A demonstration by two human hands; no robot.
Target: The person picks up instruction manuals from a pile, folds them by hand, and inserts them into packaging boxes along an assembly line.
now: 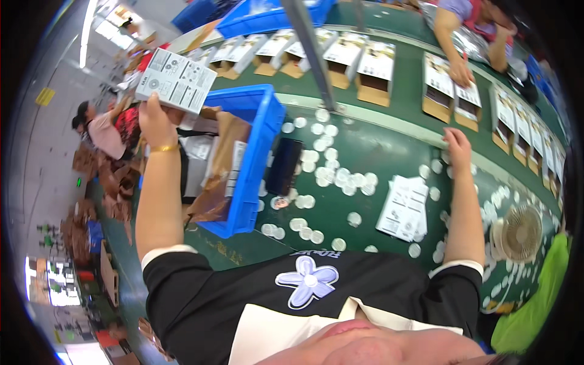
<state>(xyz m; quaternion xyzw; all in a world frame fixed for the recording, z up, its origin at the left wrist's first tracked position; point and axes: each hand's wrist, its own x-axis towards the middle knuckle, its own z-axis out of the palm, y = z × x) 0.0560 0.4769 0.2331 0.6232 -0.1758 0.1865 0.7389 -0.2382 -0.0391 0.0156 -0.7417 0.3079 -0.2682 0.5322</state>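
My left hand point(157, 125) is closed around a thick white stack of printed leaflets point(176, 80), lifted above the far left corner of a blue plastic crate point(267, 128). Brown paper point(228, 164) and dark and pale items lie inside the crate, partly hidden by my left arm. On the right, my right hand point(458, 146) hovers by the pale rail of the conveyor, its fingers loosely bent and apart, with nothing seen in them. Below it on the green table, more white printed leaflets point(403, 207) lie in a small overlapping pile.
Many round whitish stickers point(344, 177) are scattered over the table. A dark phone point(284, 165) lies beside the crate, a small fan point(517, 234) at right. Open white-and-brown boxes point(375, 70) line the conveyor; a co-worker's hand point(461, 74) touches one. A metal post point(307, 48) rises between.
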